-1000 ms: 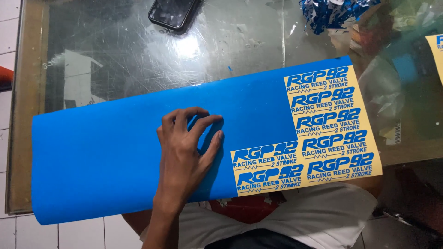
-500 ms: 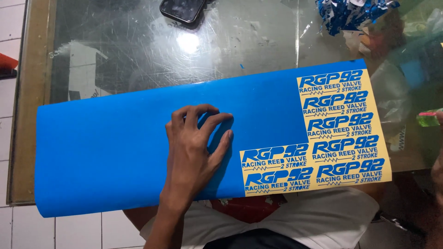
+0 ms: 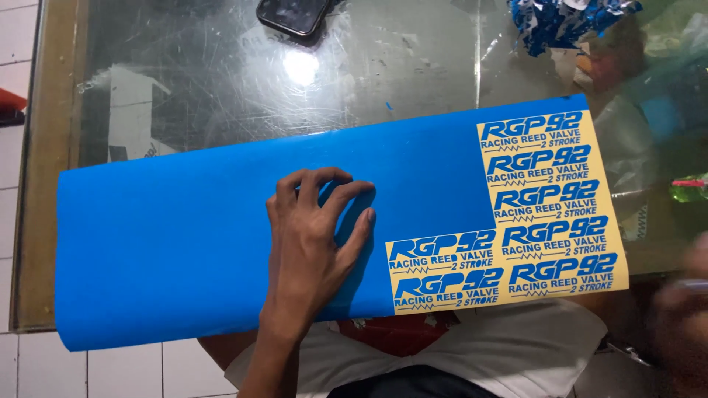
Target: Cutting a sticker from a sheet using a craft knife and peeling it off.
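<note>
Blue sheet [image 3: 192, 243]: a long blue vinyl sheet lying flat across the bench, tilted a little so its right end sits farther from the person than its left. Its near long edge hangs just past the near edge of the bench, over the person's lap.

Sticker block [image 3: 546, 214]: the right end of the sheet, where the blue has been peeled away to leave a stepped, pale yellow patch with rows of blue cut lettering.

Left hand [image 3: 313, 243]: pressed down on the middle of the sheet, palm low, fingers curled and spread with the tips on the blue surface just left of the yellow patch. The grip is loose and closes on nothing; it only bears on the sheet.

Right hand [image 3: 682, 295]: a blurred shape at the right edge of the view, off the sheet. It may be holding something thin, but I cannot tell how its grip stands.

Bench [image 3: 221, 96]: glass-topped, scratched and reflective, with a wooden frame along the left edge.

Phone [image 3: 295, 15]: dark, lying at the far edge of the bench, well apart from the sheet.

Crumpled scraps [image 3: 568, 22]: blue and white, bunched at the far right corner.

Green object [image 3: 689, 188]: small, at the right edge, beside the sheet's right end.
</note>
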